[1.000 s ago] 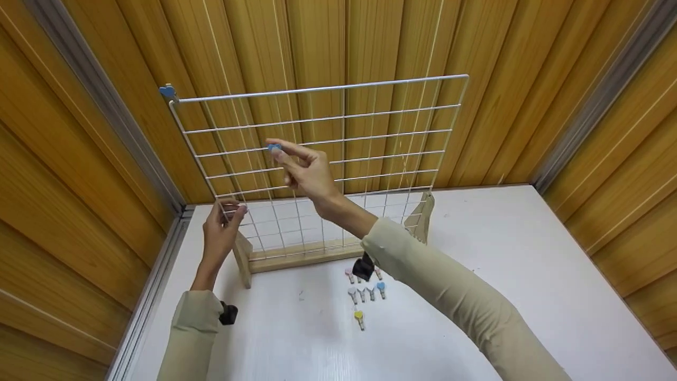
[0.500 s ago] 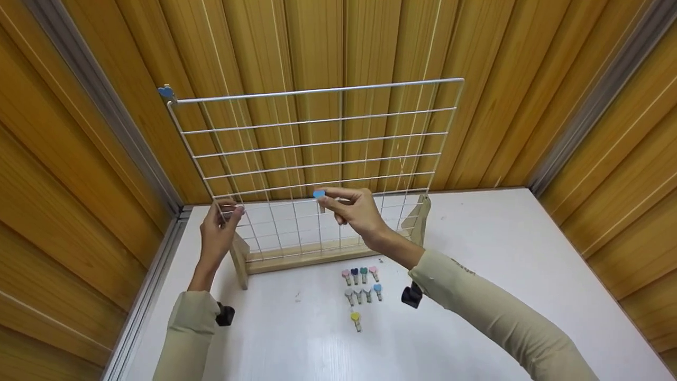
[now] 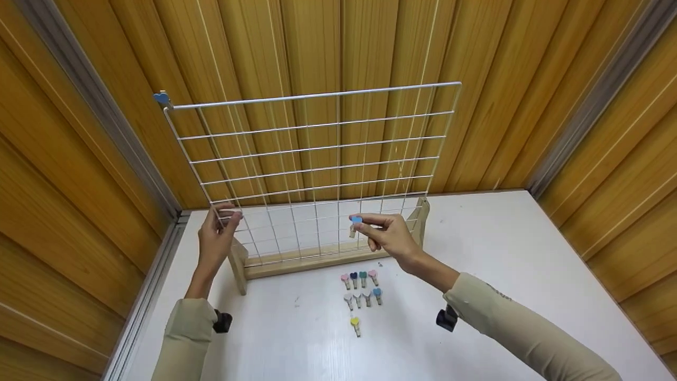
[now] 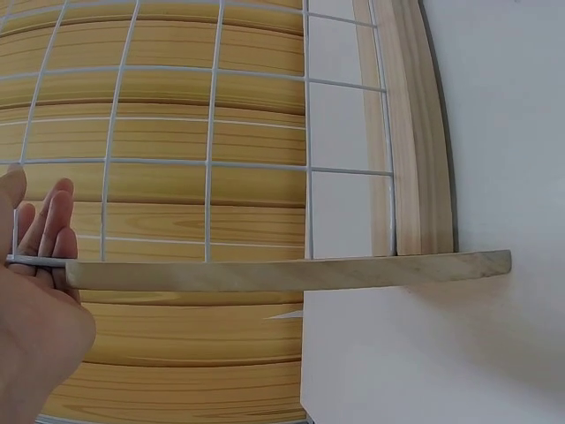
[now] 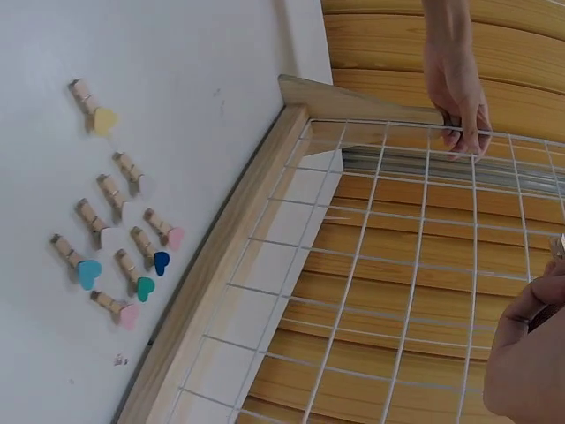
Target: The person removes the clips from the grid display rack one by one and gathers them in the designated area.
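Observation:
A white wire grid (image 3: 338,123) stands upright in a wooden base (image 3: 307,268). At its left edge, just above the wooden side support (image 4: 291,274), my left hand (image 3: 216,235) grips the wire frame, fingers curled behind it. My right hand (image 3: 394,237) pinches a small wooden clothespin with a blue heart (image 3: 356,219) between thumb and forefinger, in front of the grid's lower right part. In the right wrist view that clothespin is mostly cut off at the edge. Another blue-heart clothespin (image 3: 162,98) is clipped at the grid's top left corner.
Several heart clothespins lie in rows on the white table (image 3: 296,338): pink (image 3: 345,280), dark blue, green (image 5: 146,288), white and light blue (image 3: 377,295). A yellow one (image 3: 355,324) lies nearest. Wood-patterned panels (image 3: 312,42) enclose the table's back and sides.
My right hand has moved down and to the right with the blue-heart clothespin, away from the grid's middle. My left hand stays on the grid's left edge.

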Action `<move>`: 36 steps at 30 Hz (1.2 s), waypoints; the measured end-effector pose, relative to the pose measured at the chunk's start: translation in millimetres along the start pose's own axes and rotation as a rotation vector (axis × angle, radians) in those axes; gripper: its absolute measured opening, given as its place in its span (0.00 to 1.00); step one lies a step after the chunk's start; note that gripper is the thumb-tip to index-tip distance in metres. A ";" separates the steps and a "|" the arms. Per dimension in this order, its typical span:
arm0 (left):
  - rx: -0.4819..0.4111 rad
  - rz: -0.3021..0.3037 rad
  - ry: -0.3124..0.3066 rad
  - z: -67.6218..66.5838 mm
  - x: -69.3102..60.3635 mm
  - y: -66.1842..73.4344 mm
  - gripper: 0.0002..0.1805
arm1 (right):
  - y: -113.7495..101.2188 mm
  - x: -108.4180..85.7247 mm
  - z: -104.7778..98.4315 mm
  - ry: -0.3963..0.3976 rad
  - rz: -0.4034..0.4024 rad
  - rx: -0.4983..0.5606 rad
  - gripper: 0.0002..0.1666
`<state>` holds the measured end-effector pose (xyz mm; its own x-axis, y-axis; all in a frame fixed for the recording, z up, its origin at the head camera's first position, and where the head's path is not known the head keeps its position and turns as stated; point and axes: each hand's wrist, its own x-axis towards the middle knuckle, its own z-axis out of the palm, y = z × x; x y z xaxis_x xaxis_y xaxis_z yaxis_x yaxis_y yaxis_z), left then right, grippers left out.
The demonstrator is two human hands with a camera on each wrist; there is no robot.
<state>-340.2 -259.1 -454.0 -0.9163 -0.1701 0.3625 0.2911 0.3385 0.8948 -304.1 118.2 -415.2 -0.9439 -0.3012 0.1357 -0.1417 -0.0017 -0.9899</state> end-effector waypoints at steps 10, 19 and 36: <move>0.006 -0.001 -0.009 1.7 -1.8 -0.9 0.18 | 36.8 -20.8 -18.0 -0.085 0.055 -0.123 0.22; 0.013 -0.018 -0.003 1.3 -2.2 -0.6 0.19 | 65.3 -31.3 -27.0 -0.187 0.098 -0.212 0.21; 0.008 -0.005 -0.015 -0.3 -2.4 2.0 0.19 | 109.1 -50.7 -36.2 -0.192 0.186 -0.267 0.24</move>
<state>-337.3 -258.3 -453.0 -0.9218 -0.1579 0.3540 0.2842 0.3455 0.8943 -282.4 167.8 -528.7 -0.8913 -0.4463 -0.0804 -0.0700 0.3105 -0.9480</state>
